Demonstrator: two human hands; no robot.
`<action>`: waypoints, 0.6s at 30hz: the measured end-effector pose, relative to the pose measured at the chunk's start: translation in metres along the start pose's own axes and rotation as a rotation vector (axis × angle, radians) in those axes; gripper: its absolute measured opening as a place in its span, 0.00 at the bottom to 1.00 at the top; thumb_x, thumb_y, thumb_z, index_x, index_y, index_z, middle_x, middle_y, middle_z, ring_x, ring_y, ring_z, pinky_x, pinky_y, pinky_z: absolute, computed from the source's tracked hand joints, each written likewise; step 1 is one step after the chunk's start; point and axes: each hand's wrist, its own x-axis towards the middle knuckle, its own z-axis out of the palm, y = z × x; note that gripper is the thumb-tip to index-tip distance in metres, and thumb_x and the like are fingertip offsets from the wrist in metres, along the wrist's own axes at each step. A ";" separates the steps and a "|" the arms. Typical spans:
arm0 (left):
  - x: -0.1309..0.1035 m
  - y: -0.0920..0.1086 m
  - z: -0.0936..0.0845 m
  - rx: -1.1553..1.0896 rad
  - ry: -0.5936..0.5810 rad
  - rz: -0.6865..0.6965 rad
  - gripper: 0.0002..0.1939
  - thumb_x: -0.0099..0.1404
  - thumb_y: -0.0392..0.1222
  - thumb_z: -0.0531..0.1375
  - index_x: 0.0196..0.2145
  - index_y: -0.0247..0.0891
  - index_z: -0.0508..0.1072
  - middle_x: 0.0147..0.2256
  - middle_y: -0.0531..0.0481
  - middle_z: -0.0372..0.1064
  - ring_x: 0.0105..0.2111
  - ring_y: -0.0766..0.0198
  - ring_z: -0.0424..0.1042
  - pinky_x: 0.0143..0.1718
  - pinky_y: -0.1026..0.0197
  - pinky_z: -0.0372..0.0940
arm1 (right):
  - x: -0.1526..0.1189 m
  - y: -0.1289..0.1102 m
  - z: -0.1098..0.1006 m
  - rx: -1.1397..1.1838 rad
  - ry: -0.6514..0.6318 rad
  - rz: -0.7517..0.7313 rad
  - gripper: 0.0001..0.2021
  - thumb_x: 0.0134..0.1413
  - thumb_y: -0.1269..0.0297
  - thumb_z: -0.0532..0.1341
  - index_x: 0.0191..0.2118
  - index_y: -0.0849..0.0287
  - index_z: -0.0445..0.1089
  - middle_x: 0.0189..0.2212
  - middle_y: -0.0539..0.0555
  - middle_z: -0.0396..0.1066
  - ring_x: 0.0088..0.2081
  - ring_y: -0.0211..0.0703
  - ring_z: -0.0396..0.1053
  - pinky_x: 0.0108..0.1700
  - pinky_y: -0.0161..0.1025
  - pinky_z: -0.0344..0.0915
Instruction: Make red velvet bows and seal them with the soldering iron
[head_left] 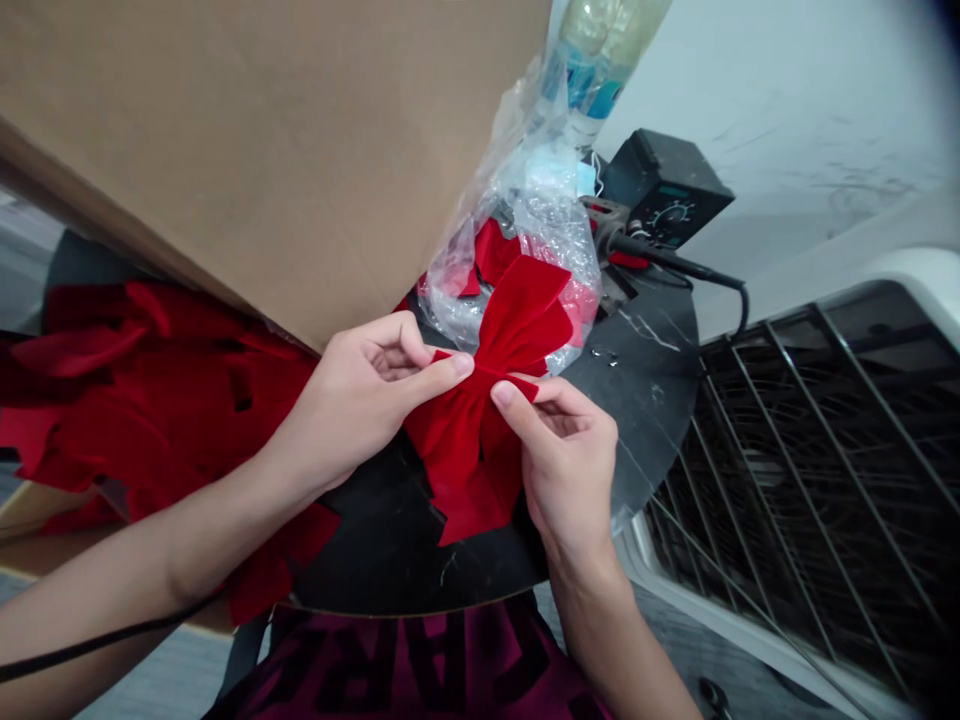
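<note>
A red velvet-like bow [517, 310] is held in front of me, gathered at its centre, its loops fanned upward and its tails hanging below. My left hand [367, 395] pinches the bow's middle from the left between thumb and fingers. From the right, my right hand [566, 450] pinches the same middle band, thumb on top. The two thumbs are close together but apart. Behind the bow lies a crumpled clear plastic bag [555, 225] with red pieces in it. A pile of red fabric pieces [180, 420] lies to the left of my left forearm.
The round black table [645, 400] has a marble pattern. A large cardboard box [300, 150] stands at upper left. Behind are a plastic bottle [607, 50] and a black box with a dial [667, 185]; a black cable runs nearby. A caged fan [810, 470] stands at right.
</note>
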 end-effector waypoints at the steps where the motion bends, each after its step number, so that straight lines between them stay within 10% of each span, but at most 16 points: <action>1: 0.001 -0.001 -0.001 -0.012 -0.015 -0.006 0.19 0.61 0.40 0.74 0.25 0.40 0.67 0.32 0.50 0.81 0.38 0.64 0.81 0.45 0.65 0.75 | 0.000 0.000 0.000 -0.006 0.000 -0.006 0.07 0.54 0.66 0.76 0.30 0.54 0.79 0.34 0.48 0.82 0.36 0.37 0.79 0.42 0.35 0.76; 18: 0.003 0.001 0.000 0.035 -0.025 0.030 0.19 0.60 0.39 0.74 0.25 0.40 0.66 0.26 0.54 0.74 0.27 0.69 0.72 0.31 0.69 0.69 | -0.001 0.001 0.000 -0.019 -0.011 -0.021 0.08 0.54 0.65 0.75 0.30 0.54 0.76 0.34 0.48 0.81 0.36 0.38 0.77 0.42 0.37 0.74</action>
